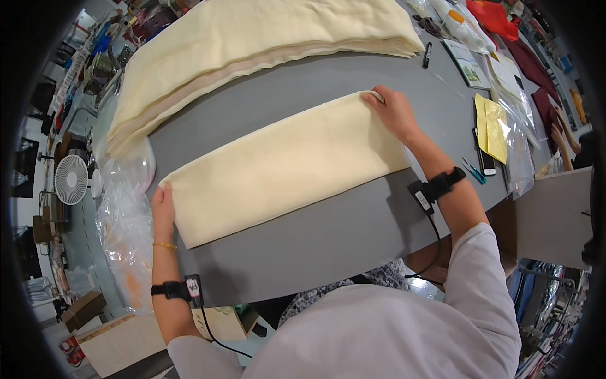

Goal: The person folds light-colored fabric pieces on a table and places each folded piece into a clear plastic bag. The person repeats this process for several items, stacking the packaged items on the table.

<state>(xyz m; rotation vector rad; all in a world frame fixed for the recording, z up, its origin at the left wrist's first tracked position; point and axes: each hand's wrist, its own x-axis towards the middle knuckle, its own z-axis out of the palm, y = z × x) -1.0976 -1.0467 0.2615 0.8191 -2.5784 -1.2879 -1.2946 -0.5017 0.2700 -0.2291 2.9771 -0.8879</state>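
- At the left, crumpled clear plastic (126,221) is seen by the edge of the grey tabletop (315,246).
- The cream cloth's upper left corner is held by the left hand (162,205), with the thumb on top; how far the fingers are tucked beneath is hidden.
- Between the hands, the folded cream cloth (284,167) is stretched as a long, flat band, tilted up toward the right. Whether its right end is slightly lifted off the tabletop cannot be told.
- Beyond it, a large cream fabric stack (265,35) is laid in layers, apart from the band.
- The step in hand is judged to be the straightening or placing of the folded band; for the next move, even tension and level corners would be called for.
- The upper right corner is pinched between thumb and fingers by the right hand (392,114).
- Farther right, a black marker (427,55), teal snips (473,170) and yellow paper (490,129) are left untouched.
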